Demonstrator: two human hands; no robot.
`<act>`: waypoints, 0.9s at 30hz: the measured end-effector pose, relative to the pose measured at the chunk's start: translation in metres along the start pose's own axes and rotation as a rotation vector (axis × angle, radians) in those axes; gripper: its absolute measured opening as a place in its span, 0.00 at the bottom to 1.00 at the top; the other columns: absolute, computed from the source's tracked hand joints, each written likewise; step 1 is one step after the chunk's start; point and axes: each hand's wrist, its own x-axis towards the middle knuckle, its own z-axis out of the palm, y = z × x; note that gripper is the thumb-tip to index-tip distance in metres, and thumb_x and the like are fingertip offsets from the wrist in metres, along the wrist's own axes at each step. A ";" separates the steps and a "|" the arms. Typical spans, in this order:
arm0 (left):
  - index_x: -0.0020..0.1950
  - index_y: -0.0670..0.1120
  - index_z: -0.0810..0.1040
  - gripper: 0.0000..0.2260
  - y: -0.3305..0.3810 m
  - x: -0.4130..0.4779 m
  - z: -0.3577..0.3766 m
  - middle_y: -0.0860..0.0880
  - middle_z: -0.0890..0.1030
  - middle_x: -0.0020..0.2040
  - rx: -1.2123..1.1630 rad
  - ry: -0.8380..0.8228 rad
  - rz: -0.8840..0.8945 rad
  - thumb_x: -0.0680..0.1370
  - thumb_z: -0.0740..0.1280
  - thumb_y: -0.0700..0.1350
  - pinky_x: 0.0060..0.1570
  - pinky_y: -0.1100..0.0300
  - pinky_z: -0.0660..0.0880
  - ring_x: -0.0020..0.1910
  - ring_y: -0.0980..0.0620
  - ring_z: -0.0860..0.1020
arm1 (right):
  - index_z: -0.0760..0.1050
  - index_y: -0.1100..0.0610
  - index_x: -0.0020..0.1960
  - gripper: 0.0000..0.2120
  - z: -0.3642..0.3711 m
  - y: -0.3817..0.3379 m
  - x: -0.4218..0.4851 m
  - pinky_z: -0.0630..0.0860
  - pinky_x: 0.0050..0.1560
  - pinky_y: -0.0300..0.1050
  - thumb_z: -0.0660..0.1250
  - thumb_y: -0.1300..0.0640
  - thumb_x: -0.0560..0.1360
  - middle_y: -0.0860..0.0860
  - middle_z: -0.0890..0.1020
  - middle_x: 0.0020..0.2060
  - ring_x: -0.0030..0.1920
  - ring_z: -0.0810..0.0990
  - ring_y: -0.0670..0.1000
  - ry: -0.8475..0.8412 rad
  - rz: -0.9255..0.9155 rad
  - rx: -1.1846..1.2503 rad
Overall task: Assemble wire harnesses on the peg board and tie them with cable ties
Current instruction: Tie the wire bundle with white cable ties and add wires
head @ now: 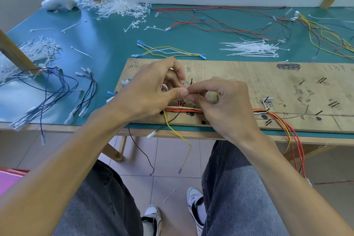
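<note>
Off the near edge of the peg board (pixel 249 74), a yellow wire (pixel 178 133) and a black wire (pixel 168 122) are hanging loose, not yet gathered in. Over the board's left part, my left hand (pixel 151 90) and right hand (pixel 226 105) are both pinching, thumb against fingers, what looks like a white cable tie (pixel 186 86), just above the wire bundle (pixel 183 109) lying along the board's near side. I judge I am fastening an early tie, with most tying remaining. Beyond the board's far edge, fresh cable ties (pixel 252 49) and loose wires (pixel 220 23) are waiting on the table (pixel 115 44).
</note>
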 end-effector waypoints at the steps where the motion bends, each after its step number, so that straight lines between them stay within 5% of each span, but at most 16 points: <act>1: 0.50 0.52 0.79 0.09 0.000 0.000 0.000 0.55 0.85 0.40 0.017 0.005 0.011 0.77 0.77 0.43 0.39 0.56 0.76 0.41 0.52 0.83 | 0.88 0.50 0.52 0.06 -0.001 -0.001 0.000 0.78 0.50 0.38 0.78 0.58 0.76 0.42 0.87 0.41 0.44 0.85 0.43 -0.006 -0.013 0.008; 4: 0.48 0.53 0.84 0.04 0.000 0.000 -0.001 0.56 0.85 0.39 0.056 -0.009 0.040 0.78 0.76 0.44 0.42 0.53 0.80 0.41 0.55 0.84 | 0.83 0.52 0.55 0.08 -0.004 -0.006 0.000 0.77 0.54 0.37 0.77 0.57 0.77 0.41 0.87 0.41 0.45 0.86 0.42 -0.017 -0.028 0.017; 9: 0.50 0.51 0.86 0.02 0.000 0.000 -0.005 0.54 0.86 0.40 0.091 -0.057 0.055 0.78 0.76 0.45 0.44 0.48 0.82 0.41 0.55 0.84 | 0.76 0.49 0.54 0.11 -0.009 -0.017 0.006 0.74 0.59 0.62 0.75 0.58 0.76 0.38 0.85 0.39 0.43 0.84 0.44 -0.097 -0.066 -0.163; 13: 0.48 0.51 0.87 0.02 0.001 0.003 -0.007 0.55 0.86 0.38 0.107 -0.049 0.060 0.77 0.78 0.45 0.39 0.64 0.75 0.35 0.58 0.81 | 0.72 0.46 0.54 0.14 -0.013 -0.026 0.014 0.67 0.56 0.59 0.71 0.60 0.75 0.42 0.83 0.40 0.44 0.81 0.48 -0.174 -0.175 -0.473; 16: 0.49 0.50 0.87 0.02 0.004 0.005 -0.008 0.54 0.87 0.40 0.144 -0.095 0.076 0.78 0.77 0.44 0.39 0.62 0.74 0.37 0.55 0.81 | 0.70 0.46 0.53 0.13 -0.016 -0.031 0.021 0.65 0.52 0.56 0.70 0.58 0.74 0.44 0.80 0.37 0.39 0.77 0.53 -0.211 -0.246 -0.644; 22: 0.46 0.53 0.86 0.04 0.006 0.006 -0.013 0.63 0.82 0.37 0.256 -0.102 0.136 0.77 0.75 0.43 0.39 0.69 0.73 0.38 0.62 0.79 | 0.70 0.54 0.54 0.10 -0.022 -0.032 0.033 0.74 0.48 0.57 0.67 0.64 0.77 0.46 0.82 0.36 0.40 0.78 0.56 -0.334 -0.160 -0.308; 27: 0.46 0.55 0.84 0.03 0.007 0.010 -0.027 0.58 0.81 0.40 0.334 -0.195 0.181 0.78 0.76 0.47 0.46 0.67 0.74 0.42 0.61 0.79 | 0.71 0.54 0.53 0.11 -0.024 -0.037 0.040 0.74 0.44 0.50 0.67 0.66 0.76 0.46 0.83 0.36 0.39 0.79 0.51 -0.381 -0.101 -0.162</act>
